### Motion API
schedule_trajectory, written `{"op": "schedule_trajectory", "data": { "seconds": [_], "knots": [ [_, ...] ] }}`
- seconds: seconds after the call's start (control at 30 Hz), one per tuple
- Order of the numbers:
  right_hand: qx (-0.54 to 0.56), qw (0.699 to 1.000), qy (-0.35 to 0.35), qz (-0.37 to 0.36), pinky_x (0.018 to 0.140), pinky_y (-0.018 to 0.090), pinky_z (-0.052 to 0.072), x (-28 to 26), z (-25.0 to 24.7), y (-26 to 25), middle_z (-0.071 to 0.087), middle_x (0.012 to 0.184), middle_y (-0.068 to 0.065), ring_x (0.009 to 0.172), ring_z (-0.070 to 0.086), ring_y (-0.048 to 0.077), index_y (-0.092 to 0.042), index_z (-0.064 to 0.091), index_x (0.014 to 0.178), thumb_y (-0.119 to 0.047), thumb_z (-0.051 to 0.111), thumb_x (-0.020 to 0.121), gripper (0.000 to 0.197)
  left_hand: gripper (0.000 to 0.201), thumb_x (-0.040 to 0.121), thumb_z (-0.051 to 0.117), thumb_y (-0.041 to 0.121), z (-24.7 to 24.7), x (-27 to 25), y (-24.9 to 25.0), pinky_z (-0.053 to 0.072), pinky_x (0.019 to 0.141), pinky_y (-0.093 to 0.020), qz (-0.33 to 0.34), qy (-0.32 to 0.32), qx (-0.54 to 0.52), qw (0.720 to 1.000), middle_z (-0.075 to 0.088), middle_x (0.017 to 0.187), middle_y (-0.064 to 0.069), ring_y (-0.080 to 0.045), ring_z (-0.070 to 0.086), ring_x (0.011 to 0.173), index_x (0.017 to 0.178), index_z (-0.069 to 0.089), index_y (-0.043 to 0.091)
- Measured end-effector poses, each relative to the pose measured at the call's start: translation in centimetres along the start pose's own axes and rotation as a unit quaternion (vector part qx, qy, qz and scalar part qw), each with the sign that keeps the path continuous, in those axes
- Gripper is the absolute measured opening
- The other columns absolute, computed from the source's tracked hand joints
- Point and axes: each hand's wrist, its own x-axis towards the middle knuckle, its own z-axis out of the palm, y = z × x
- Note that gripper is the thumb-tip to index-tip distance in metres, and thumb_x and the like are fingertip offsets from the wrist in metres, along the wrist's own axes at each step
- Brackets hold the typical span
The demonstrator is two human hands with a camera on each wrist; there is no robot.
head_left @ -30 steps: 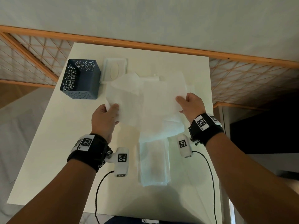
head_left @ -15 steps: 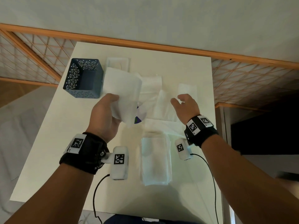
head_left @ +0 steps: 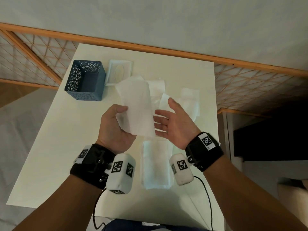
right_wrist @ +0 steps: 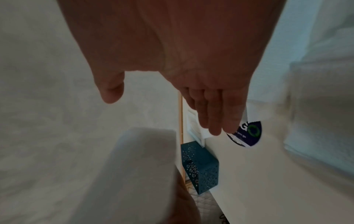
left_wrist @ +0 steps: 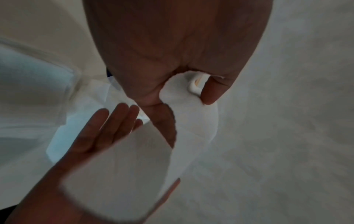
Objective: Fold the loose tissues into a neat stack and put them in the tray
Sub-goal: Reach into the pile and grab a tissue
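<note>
1. A second ago both hands held one tissue spread wide above the table; now the tissue (head_left: pixel 135 107) is doubled over and hangs from the left hand (head_left: pixel 115 129) alone, pinched between thumb and fingers at its left edge, as the left wrist view confirms
2. The right hand (head_left: pixel 173 120) has let go and sits just beside the tissue's right edge with palm turned up and fingers straight and spread, holding nothing
3. My reading: the first fold is made, and the free hand is set to catch the hanging edge for a second fold or to smooth the sheet flat
4. A folded stack (head_left: pixel 156 165) already lies on the table (head_left: pixel 58 147) close to the body, between the two wrists; several loose tissues (head_left: pixel 190 100) still lie crumpled farther out, so the job looks partly done
5. The tray (head_left: pixel 85 80), a dark blue perforated box, stands at the far left of the table, well apart from the stack, with a white lid (head_left: pixel 120 71) touching or just beside its right wall
6. Open room: the bare left half of the table between the tray and the hands gives a clean path for carrying the stack over
7. Edges: the loose tissues reach near the table's right edge, where a careless sweep could push one off
</note>
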Motion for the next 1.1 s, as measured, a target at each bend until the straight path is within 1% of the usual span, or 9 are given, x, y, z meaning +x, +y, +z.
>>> {"op": "schedule_trajectory", "data": {
  "seconds": [0.07,0.13,0.23,0.37,0.53,0.7,0.83,0.97,1.1],
  "knots": [
    [0.009,0.999,-0.036,0.015,0.087,0.039,0.059,-0.4,0.4,0.4,0.074,0.117,0.010,0.099,0.074,0.026,-0.007,0.054,0.148,-0.073,0.057,0.089,0.088,0.041,0.097,0.046,0.024,0.2,-0.6,-0.3,0.061,0.089,-0.036,-0.013,-0.016,-0.009,1.000,0.068,0.123,-0.009,-0.027,0.070,0.106,0.131,0.064,0.010],
    [0.015,0.997,-0.073,-0.002,0.109,0.047,0.050,-0.7,0.7,0.8,0.069,0.133,0.013,0.121,0.068,0.030,-0.010,0.054,0.149,-0.068,0.050,0.097,0.078,0.041,0.097,0.045,0.024,0.3,-1.0,-0.5,0.062,0.080,-0.033,-0.013,-0.015,-0.007,1.000,0.072,0.116,-0.007,-0.025,0.074,0.098,0.128,0.067,0.010],
    [0.037,0.993,-0.093,-0.065,0.119,0.053,0.039,-0.9,0.8,1.2,0.057,0.150,0.015,0.140,0.054,0.032,-0.010,0.051,0.151,-0.039,0.051,0.107,0.052,0.049,0.097,0.045,0.022,0.4,-1.4,-0.5,0.060,0.087,-0.034,0.006,0.001,0.033,0.999,0.071,0.130,-0.009,-0.027,0.071,0.113,0.139,0.065,0.008],
    [-0.029,0.994,0.007,-0.103,0.108,0.049,0.052,-1.0,0.2,1.3,0.070,0.133,0.013,0.126,0.065,0.032,-0.006,0.063,0.137,-0.010,0.067,0.098,0.039,0.035,0.098,0.057,0.015,-0.2,-1.1,-0.9,0.058,0.088,-0.040,0.065,0.067,0.155,0.984,0.076,0.124,-0.009,-0.029,0.071,0.115,0.130,0.069,0.008],
    [-0.152,0.971,0.142,-0.122,0.100,0.052,0.057,-1.4,-0.7,1.6,0.079,0.112,0.006,0.106,0.075,0.027,-0.018,0.073,0.116,-0.012,0.075,0.092,0.024,0.026,0.085,0.075,0.028,-1.6,-0.8,-2.3,0.060,0.085,-0.048,0.151,0.144,0.359,0.910,0.077,0.103,-0.010,-0.035,0.073,0.099,0.103,0.070,0.010],
    [-0.305,0.917,0.205,-0.157,0.092,0.050,0.059,-1.8,-1.3,2.1,0.075,0.103,0.007,0.097,0.072,0.028,-0.016,0.069,0.104,-0.022,0.074,0.090,0.016,0.010,0.097,0.069,0.019,-1.6,-1.0,-3.8,0.047,0.057,-0.014,0.228,0.162,0.453,0.846,0.070,0.088,0.000,-0.013,0.062,0.074,0.096,0.064,0.011],
    [-0.353,0.898,0.207,-0.161,0.086,0.042,0.059,-2.0,-1.2,2.4,0.073,0.103,0.003,0.097,0.070,0.025,-0.015,0.067,0.108,-0.026,0.072,0.091,0.021,0.012,0.100,0.063,0.022,-1.3,-1.6,-4.8,0.043,0.056,-0.012,0.255,0.131,0.499,0.818,0.067,0.078,0.006,-0.001,0.056,0.062,0.090,0.064,0.018],
    [-0.338,0.908,0.185,-0.166,0.087,0.047,0.061,-2.2,-0.6,2.8,0.077,0.099,0.002,0.092,0.074,0.023,-0.015,0.071,0.106,-0.029,0.071,0.090,0.021,0.033,0.107,0.052,0.025,-1.0,-2.2,-5.8,0.037,0.057,-0.020,0.302,0.086,0.585,0.748,0.055,0.069,0.006,-0.012,0.052,0.066,0.073,0.053,0.025],
    [-0.247,0.944,0.150,-0.157,0.084,0.045,0.059,-2.7,0.2,3.5,0.077,0.099,0.011,0.099,0.073,0.034,-0.016,0.076,0.102,-0.030,0.069,0.092,0.019,0.043,0.113,0.042,0.024,-0.5,-2.5,-6.8,0.030,0.063,-0.024,0.348,0.010,0.654,0.672,0.046,0.071,0.010,-0.005,0.048,0.077,0.073,0.037,0.037]
  ]
}}
